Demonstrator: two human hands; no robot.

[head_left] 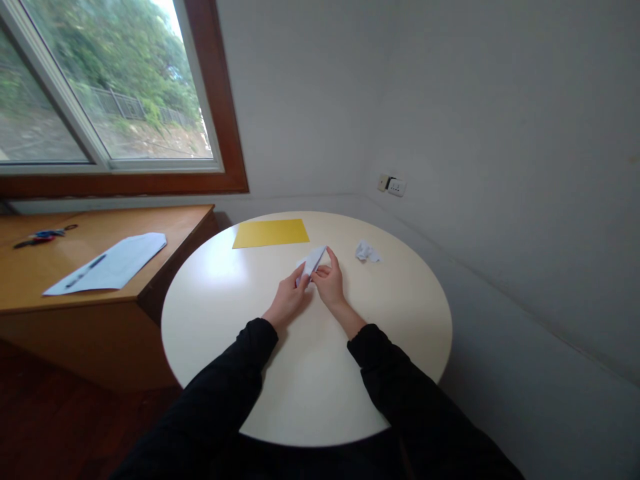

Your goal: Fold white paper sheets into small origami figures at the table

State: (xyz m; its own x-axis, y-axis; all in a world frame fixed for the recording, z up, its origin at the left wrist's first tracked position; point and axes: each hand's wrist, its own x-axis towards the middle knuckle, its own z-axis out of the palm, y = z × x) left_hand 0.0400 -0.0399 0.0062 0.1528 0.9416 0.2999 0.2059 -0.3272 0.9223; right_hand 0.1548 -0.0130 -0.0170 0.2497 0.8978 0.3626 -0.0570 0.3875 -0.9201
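Note:
A piece of folded white paper [314, 259] with a pointed upper end is held over the middle of the round table. My left hand [290, 293] grips its lower left side, thumb on top. On the right, my right hand [330, 280] has its index finger raised to the paper's tip, while the thumb and other fingers close on its lower right edge. The hands hide part of the paper's lower end.
The round cream table [315, 373] also bears a yellow sheet [273, 233] and some crumpled white paper [367, 251]. On a wooden desk [185, 230] at left lie white sheets [127, 260], a pen [85, 272] and scissors [47, 235]. Walls stand behind and right.

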